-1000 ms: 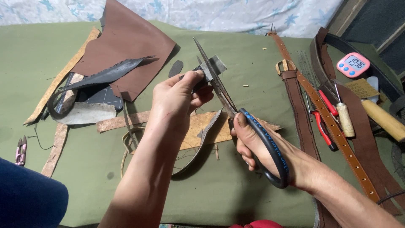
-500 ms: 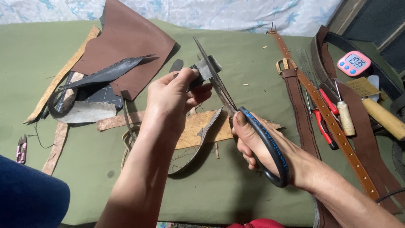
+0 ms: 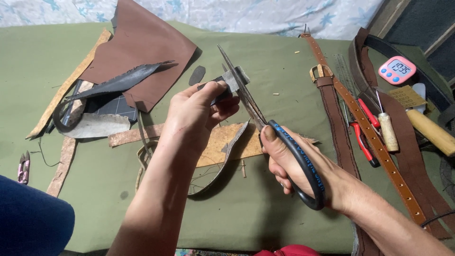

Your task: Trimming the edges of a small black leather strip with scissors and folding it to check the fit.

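Green cloth covers the desk [image 3: 294, 71], strewn with leather offcuts. My left hand [image 3: 194, 116] pinches a small dark strap piece [image 3: 227, 83] between thumb and fingers, holding it above a tan leather scrap [image 3: 222, 142]. My right hand [image 3: 289, 161] grips the scissors [image 3: 265, 128] with fingers closed through the black handle loop; the blades run up and away from that scrap, spread around the piece's grey end. How deep the blades bite is hard to make out.

left hand [image 3: 194, 114]: bare, no sleeve; right hand [image 3: 284, 159]: bare, no sleeve; lap: dark blue trousers [image 3: 28, 223]
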